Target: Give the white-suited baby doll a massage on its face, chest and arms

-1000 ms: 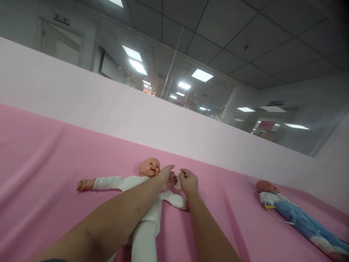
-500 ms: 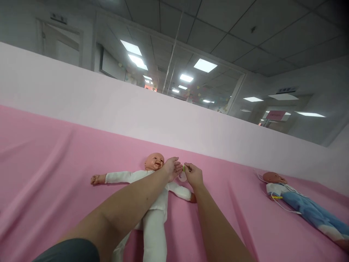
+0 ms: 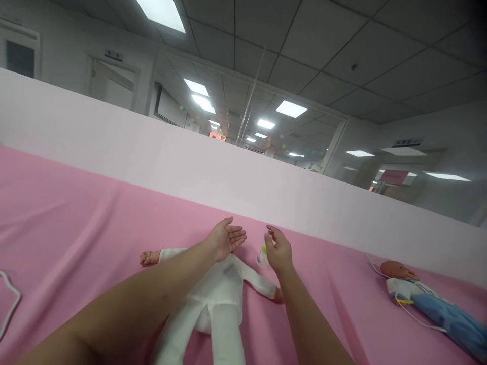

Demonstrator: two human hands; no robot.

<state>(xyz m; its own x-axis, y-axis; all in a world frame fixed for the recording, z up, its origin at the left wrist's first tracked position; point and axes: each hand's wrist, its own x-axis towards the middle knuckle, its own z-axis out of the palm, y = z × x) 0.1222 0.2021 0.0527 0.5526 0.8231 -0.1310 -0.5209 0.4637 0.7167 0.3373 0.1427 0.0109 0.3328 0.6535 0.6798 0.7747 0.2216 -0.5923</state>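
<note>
A baby doll in a white suit [image 3: 218, 289] lies on its back on the pink cloth [image 3: 76, 228], arms spread. My left hand [image 3: 226, 238] hovers open, palm up, over the doll's head and hides it. My right hand [image 3: 279, 249] is just to the right, above the doll's outstretched arm. A small white and green item [image 3: 262, 255] sits at its thumb side, loosely held with the fingers curled. The two hands are a short gap apart.
A second doll in blue clothes [image 3: 426, 301] with a thin white cord lies at the right. A white cord loop [image 3: 9, 299] shows at the left edge. A pale low wall [image 3: 152, 157] borders the far side of the cloth.
My hands have drawn apart and lifted; before, they met beside the doll's face with the right fingers pinching the small item. The left hand now covers the head. The camera shifted left.
</note>
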